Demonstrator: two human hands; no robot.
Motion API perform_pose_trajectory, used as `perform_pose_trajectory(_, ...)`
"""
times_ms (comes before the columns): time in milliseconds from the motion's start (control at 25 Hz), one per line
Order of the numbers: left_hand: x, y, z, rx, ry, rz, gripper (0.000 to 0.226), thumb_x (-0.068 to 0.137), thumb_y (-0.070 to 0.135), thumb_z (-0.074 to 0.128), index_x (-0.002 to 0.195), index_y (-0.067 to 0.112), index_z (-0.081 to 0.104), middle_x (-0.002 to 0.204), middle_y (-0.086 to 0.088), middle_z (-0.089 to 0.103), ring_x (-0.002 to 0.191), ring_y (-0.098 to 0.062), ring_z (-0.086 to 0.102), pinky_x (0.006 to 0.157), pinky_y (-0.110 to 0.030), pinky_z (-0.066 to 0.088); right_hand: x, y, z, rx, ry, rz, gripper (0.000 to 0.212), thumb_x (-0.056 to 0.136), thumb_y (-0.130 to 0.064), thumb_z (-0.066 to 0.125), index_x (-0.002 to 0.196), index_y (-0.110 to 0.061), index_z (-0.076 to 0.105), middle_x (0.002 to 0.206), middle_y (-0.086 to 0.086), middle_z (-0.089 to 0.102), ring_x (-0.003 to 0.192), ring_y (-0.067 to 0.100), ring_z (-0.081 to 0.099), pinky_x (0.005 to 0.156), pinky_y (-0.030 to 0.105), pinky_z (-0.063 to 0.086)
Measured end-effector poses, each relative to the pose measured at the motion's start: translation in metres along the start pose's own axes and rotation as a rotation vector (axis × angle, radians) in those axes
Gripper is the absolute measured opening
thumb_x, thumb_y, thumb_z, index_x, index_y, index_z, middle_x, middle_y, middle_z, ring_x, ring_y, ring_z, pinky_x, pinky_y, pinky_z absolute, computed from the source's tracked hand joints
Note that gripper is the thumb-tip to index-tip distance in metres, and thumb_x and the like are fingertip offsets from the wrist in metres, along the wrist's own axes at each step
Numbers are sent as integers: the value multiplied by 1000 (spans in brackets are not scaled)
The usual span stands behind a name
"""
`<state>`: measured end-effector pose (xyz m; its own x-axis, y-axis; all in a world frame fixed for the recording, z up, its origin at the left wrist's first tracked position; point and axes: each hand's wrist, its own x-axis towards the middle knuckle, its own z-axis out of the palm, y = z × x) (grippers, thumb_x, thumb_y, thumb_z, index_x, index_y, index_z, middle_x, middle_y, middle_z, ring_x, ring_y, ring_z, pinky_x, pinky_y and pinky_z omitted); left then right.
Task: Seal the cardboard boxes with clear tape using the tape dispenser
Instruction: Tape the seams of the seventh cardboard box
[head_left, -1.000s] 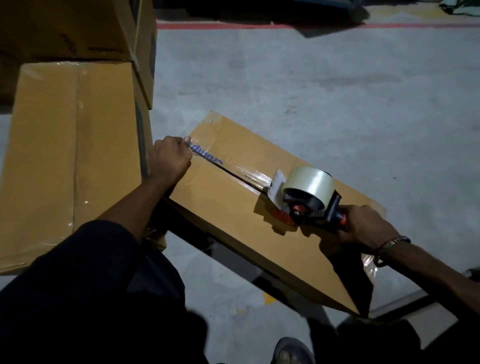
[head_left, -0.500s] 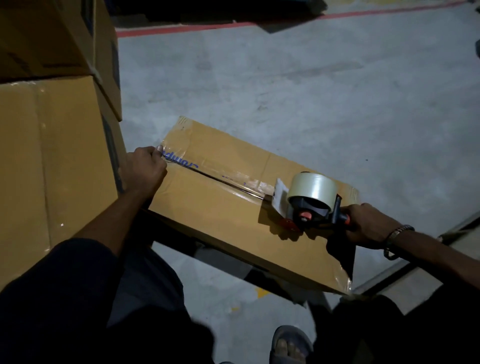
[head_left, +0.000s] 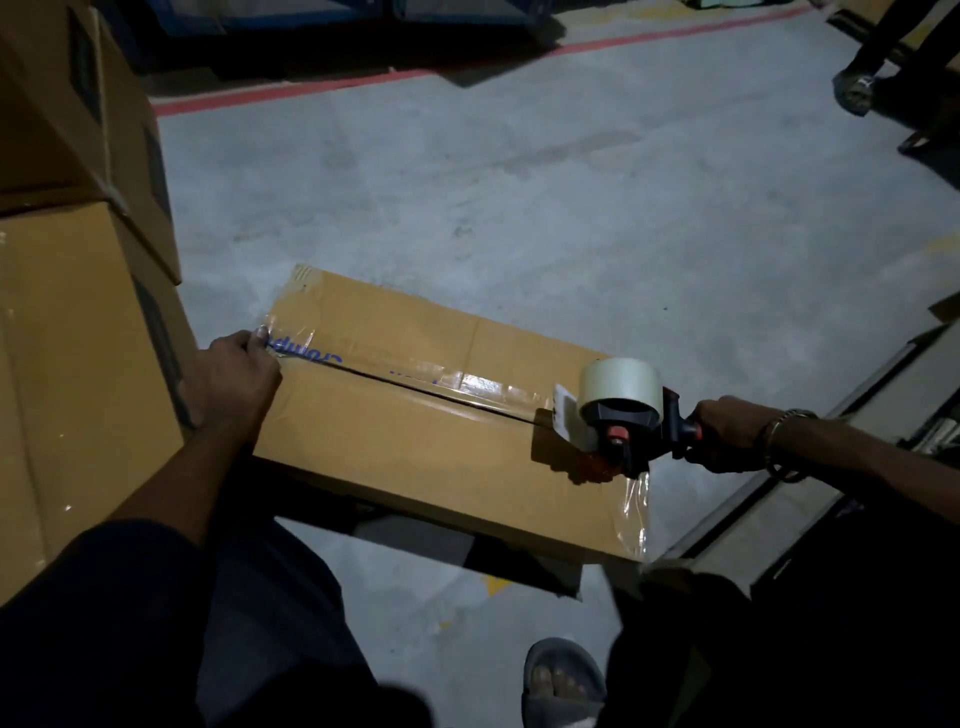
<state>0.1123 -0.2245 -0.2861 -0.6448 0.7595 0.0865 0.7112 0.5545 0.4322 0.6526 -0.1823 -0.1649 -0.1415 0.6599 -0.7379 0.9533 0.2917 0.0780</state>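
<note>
Stacked boxes (head_left: 78, 312) are standing at the left, partly cut off. The left hand (head_left: 228, 379) is pinching the tape (head_left: 415, 376) end at the flat box's (head_left: 415, 457) left edge. The right hand (head_left: 727, 431) is gripping the dispenser (head_left: 618, 421) near the box's right end; the box's contents are hidden.

A flat brown cardboard box (head_left: 415, 452) lies across the middle of the frame on the grey floor, its top flaps closed along a dark centre seam. A glossy strip of clear tape (head_left: 467, 383) runs along that seam from the left end. At the box's right end sits the black and red tape dispenser (head_left: 623, 421), carrying a pale tape roll (head_left: 621, 387).
</note>
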Motion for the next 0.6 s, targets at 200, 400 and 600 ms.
perform_pose_trajectory(200,-2,-10,-1,-53,6,14,53,104,51,40,113,15,77,98,-28,71,93,-53,66,78,-49,51,2,2,-3,33,-38,3,30,89,-13,67,85,-43,72,54,-10,63,43,1,60,50,17,51)
perform_pose_trajectory(400,-2,0,-2,-42,11,32,56,103,55,37,113,17,76,97,-28,71,92,-53,65,77,-50,51,-4,33,9,-47,-15,65,41,89,-14,67,65,-44,53,64,-11,59,80,21,70,73,30,54)
perform_pose_trajectory(600,-10,1,-6,-41,-14,38,55,104,52,36,114,15,76,98,-29,70,93,-53,65,78,-51,51,-18,58,20,-43,17,144,36,88,-13,67,65,-38,56,67,-4,65,73,20,66,66,26,47)
